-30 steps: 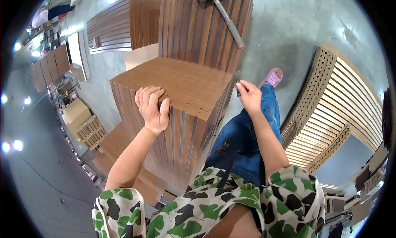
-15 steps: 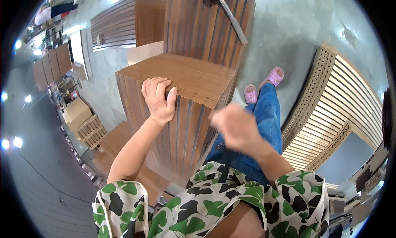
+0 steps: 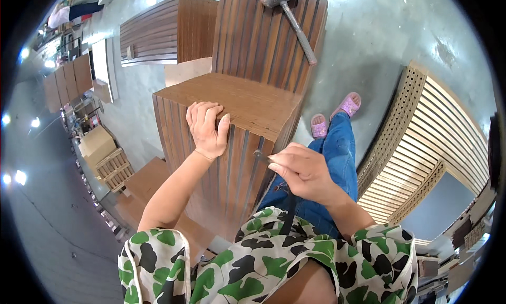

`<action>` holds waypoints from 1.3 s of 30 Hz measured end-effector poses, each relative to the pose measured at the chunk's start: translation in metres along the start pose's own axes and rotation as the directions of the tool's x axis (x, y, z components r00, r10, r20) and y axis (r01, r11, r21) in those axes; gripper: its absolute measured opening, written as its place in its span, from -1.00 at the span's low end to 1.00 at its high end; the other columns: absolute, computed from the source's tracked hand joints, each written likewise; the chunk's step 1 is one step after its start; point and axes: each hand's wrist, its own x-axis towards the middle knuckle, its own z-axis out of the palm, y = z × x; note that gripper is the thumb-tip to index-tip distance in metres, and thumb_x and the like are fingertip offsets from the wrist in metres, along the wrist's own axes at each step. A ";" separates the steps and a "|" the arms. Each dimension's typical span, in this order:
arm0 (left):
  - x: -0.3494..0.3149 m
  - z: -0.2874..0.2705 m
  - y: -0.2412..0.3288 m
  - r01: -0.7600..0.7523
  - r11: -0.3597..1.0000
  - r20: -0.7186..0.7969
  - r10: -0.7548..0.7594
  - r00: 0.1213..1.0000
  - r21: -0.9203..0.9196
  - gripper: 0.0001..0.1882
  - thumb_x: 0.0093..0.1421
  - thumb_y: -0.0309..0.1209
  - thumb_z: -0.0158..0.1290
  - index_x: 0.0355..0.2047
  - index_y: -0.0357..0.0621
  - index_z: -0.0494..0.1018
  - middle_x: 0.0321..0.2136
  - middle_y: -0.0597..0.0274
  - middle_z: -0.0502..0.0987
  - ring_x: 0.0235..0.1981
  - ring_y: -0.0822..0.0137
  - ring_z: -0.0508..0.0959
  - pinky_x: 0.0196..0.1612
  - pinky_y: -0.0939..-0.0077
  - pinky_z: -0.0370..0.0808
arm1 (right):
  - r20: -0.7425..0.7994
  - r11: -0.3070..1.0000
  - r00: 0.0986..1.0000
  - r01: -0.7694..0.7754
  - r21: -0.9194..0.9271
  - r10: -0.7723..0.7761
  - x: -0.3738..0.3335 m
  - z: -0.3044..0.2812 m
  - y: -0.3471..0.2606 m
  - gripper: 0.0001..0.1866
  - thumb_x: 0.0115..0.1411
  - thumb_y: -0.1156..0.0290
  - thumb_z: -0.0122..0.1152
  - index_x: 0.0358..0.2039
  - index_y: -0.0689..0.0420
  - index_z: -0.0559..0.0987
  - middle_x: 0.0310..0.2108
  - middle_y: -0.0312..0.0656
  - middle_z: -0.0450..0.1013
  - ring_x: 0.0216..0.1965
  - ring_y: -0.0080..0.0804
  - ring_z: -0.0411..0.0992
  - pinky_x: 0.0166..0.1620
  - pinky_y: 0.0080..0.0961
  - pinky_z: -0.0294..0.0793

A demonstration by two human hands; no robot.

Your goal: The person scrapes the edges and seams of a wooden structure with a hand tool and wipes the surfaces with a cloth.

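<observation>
In front of me stands a stack of brown slatted wood panels, with dark grooves running down its near face and a flat brown top. Along the near edge of that top, my left hand has its fingers bent over and its thumb pressed close by, gripping the edge. At the stack's right corner, my right hand pinches a small dark flat piece between thumb and fingers. The piece's tip is by the grooved face; whether it touches cannot be seen.
A mallet with a grey handle lies on the grooved panels behind. Another brown panel stack is at far left. On the right rests a stack of pale slatted panels. My feet in pink slippers are on the floor right of the stack.
My right hand, blurred by motion before, is now steadier and slightly lower, with the small dark piece visible. My left hand keeps its grip; the whole view has shifted slightly.
</observation>
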 end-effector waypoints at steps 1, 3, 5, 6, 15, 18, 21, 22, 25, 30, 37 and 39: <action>0.000 0.000 -0.001 0.004 1.000 0.008 -0.004 1.000 -0.005 -0.75 0.11 -0.29 0.08 -0.29 -0.21 0.47 -0.28 0.11 0.50 -0.13 0.09 0.45 0.14 0.10 0.18 | -0.052 0.998 0.998 -0.047 -0.043 0.045 0.002 -0.002 0.016 -0.90 0.14 0.41 0.22 -0.39 0.16 0.61 -0.40 -0.12 0.54 -0.34 -0.20 0.51 -0.23 -0.34 0.50; 0.002 0.000 0.000 0.007 1.000 0.017 -0.007 1.000 0.000 -0.74 0.11 -0.28 0.07 -0.28 -0.21 0.48 -0.27 0.10 0.51 -0.11 0.08 0.44 0.15 0.09 0.18 | -0.037 0.831 0.831 -0.551 0.073 0.555 0.010 -0.011 0.088 -0.84 0.15 0.34 0.24 -0.33 0.16 0.62 -0.41 -0.08 0.54 -0.30 -0.22 0.53 -0.19 -0.37 0.51; 0.010 0.009 0.007 -0.004 1.000 0.026 0.005 1.000 -0.018 -0.73 0.11 -0.27 0.06 -0.28 -0.21 0.48 -0.26 0.10 0.51 -0.09 0.08 0.44 0.16 0.09 0.17 | -0.178 0.873 0.894 -0.442 -0.205 0.411 0.002 -0.008 0.189 -0.81 0.14 0.36 0.21 -0.27 0.16 0.63 -0.36 -0.04 0.55 -0.26 -0.06 0.52 -0.17 -0.28 0.50; 0.010 0.008 0.008 -0.005 1.000 0.032 0.005 0.999 -0.017 -0.72 0.11 -0.26 0.05 -0.27 -0.21 0.48 -0.25 0.10 0.51 -0.09 0.08 0.44 0.16 0.09 0.17 | -0.106 0.876 0.913 -0.408 -0.256 0.394 0.004 -0.001 0.218 -0.83 0.12 0.40 0.19 -0.30 0.17 0.63 -0.35 -0.05 0.54 -0.25 0.00 0.49 -0.16 -0.22 0.48; -0.001 0.001 -0.001 0.032 0.999 0.043 -0.032 0.999 0.001 -0.70 0.12 -0.23 0.06 -0.27 -0.21 0.48 -0.25 0.09 0.51 -0.09 0.07 0.44 0.16 0.08 0.17 | 0.292 0.962 0.946 -0.060 -0.265 0.139 0.027 0.003 0.150 -0.89 0.05 0.49 0.19 -0.37 0.16 0.60 -0.38 -0.06 0.51 -0.27 -0.04 0.47 -0.19 -0.20 0.47; 0.002 0.000 0.000 0.033 0.999 0.035 -0.032 0.999 -0.010 -0.70 0.11 -0.23 0.07 -0.29 -0.22 0.49 -0.25 0.09 0.51 -0.09 0.06 0.44 0.16 0.09 0.17 | 0.292 0.989 0.947 0.110 0.097 -0.134 0.016 -0.006 0.018 -0.90 0.09 0.50 0.17 -0.35 0.15 0.58 -0.42 -0.08 0.50 -0.34 -0.08 0.46 -0.25 -0.25 0.47; -0.005 -0.009 -0.005 0.049 0.998 0.043 -0.050 0.998 0.028 -0.70 0.10 -0.23 0.07 -0.29 -0.22 0.49 -0.25 0.09 0.51 -0.09 0.07 0.44 0.17 0.09 0.16 | 0.438 0.981 0.890 -0.047 -0.186 0.126 0.033 -0.020 0.002 -0.88 0.15 0.41 0.20 -0.35 0.17 0.60 -0.38 -0.10 0.54 -0.31 -0.15 0.50 -0.22 -0.35 0.50; -0.001 -0.004 0.000 0.042 0.999 0.045 -0.043 0.998 0.009 -0.69 0.10 -0.23 0.07 -0.29 -0.22 0.49 -0.24 0.08 0.51 -0.09 0.07 0.44 0.17 0.09 0.16 | 0.095 0.890 0.888 -0.455 0.034 0.451 0.023 -0.014 0.056 -0.82 0.16 0.36 0.22 -0.31 0.20 0.62 -0.33 -0.07 0.56 -0.29 -0.12 0.52 -0.18 -0.37 0.51; 0.013 0.010 0.009 0.010 1.000 0.045 -0.008 0.999 -0.028 -0.69 0.11 -0.23 0.05 -0.27 -0.23 0.48 -0.24 0.07 0.51 -0.08 0.07 0.44 0.17 0.08 0.16 | -0.198 0.832 0.855 -0.514 -0.210 0.479 -0.009 -0.007 0.226 -0.77 0.14 0.34 0.22 -0.25 0.18 0.64 -0.27 -0.01 0.56 -0.20 -0.08 0.54 -0.10 -0.34 0.50; 0.011 0.015 0.009 0.004 0.998 0.046 -0.001 0.999 -0.055 -0.70 0.11 -0.25 0.03 -0.27 -0.23 0.48 -0.24 0.06 0.51 -0.09 0.06 0.45 0.17 0.08 0.16 | -0.231 0.893 0.907 -0.401 -0.207 0.353 -0.020 0.020 0.250 -0.83 0.12 0.39 0.24 -0.32 0.21 0.62 -0.38 0.01 0.54 -0.32 -0.06 0.52 -0.21 -0.34 0.49; -0.003 -0.004 -0.001 0.039 0.999 0.053 -0.040 0.998 0.028 -0.71 0.16 -0.27 -0.03 -0.25 -0.24 0.47 -0.22 0.06 0.50 -0.08 0.05 0.45 0.19 0.10 0.16 | 0.123 0.942 0.991 0.016 0.334 -0.060 0.002 -0.008 0.019 -0.91 0.13 0.53 0.23 -0.33 0.17 0.63 -0.46 -0.16 0.48 -0.44 -0.26 0.44 -0.33 -0.49 0.45; 0.003 -0.002 0.003 0.032 0.999 0.051 -0.033 0.998 0.004 -0.71 0.13 -0.25 0.02 -0.27 -0.23 0.48 -0.23 0.07 0.51 -0.09 0.06 0.45 0.18 0.10 0.16 | -0.033 0.922 0.923 -0.380 0.076 0.384 -0.011 -0.006 0.097 -0.85 0.16 0.39 0.25 -0.29 0.15 0.64 -0.32 -0.10 0.56 -0.28 -0.16 0.53 -0.18 -0.41 0.51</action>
